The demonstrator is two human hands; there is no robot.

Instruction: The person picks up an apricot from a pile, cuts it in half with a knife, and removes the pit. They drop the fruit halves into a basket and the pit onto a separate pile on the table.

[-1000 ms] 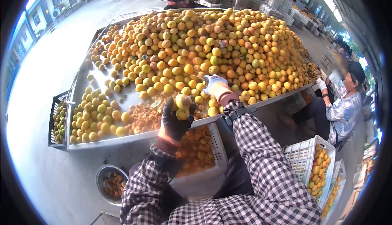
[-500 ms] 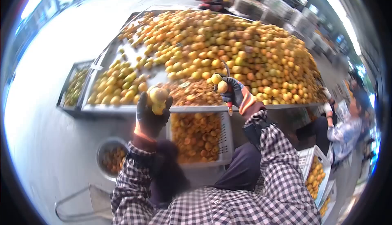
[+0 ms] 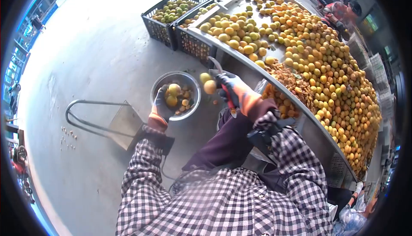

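Observation:
My left hand [image 3: 160, 106], in a dark and orange glove, is closed around a couple of yellow apricots [image 3: 173, 90]. It is over the round metal bowl [image 3: 197, 107], which has several small orange-brown pieces in it. My right hand [image 3: 231, 87], gloved the same way, grips a curved knife [image 3: 216, 63] with a red handle, blade pointing up and away. Two more apricots [image 3: 210, 87] sit at the fingertips of that hand, just right of the bowl. The palm side of both hands is hidden.
A metal-edged table [image 3: 240, 57] heaped with apricots runs along the right. Black crates [image 3: 159, 29] of greener fruit stand at its far left end. A metal-framed scoop or stool [image 3: 124, 126] lies on the floor at left. Another person [image 3: 341, 13] is beyond the table.
My view has swung left and down. The left hand has moved from the table edge to the bowl with its apricots. The right hand has come along, still gripping the knife and fruit.

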